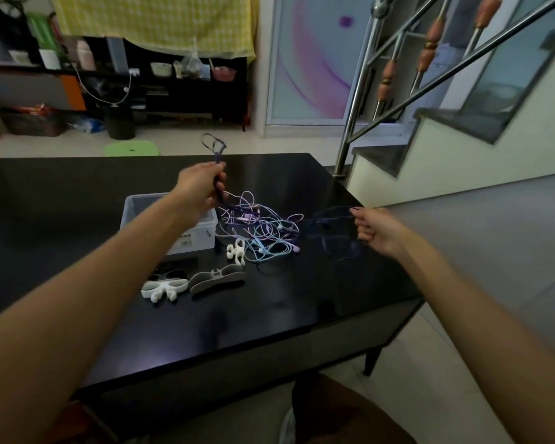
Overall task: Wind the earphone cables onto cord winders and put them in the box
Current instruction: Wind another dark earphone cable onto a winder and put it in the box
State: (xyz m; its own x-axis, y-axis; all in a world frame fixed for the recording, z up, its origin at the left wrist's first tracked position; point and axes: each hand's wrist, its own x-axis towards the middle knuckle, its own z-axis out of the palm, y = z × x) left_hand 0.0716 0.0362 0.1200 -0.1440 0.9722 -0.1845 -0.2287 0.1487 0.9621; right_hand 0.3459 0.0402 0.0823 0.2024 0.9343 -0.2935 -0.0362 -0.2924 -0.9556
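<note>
The left hand (202,187) is raised above the black table (302,302), and its fingers are clenched around a dark blue earphone cable (217,155) that loops up above the fist. The right hand (377,232) pinches another part of the dark cable near the right edge of the table. Between the hands lies a tangle of pink and light blue cables (263,229). A clear box (202,235) stands under the left forearm, and white cord winders (164,288) lie near it.
</note>
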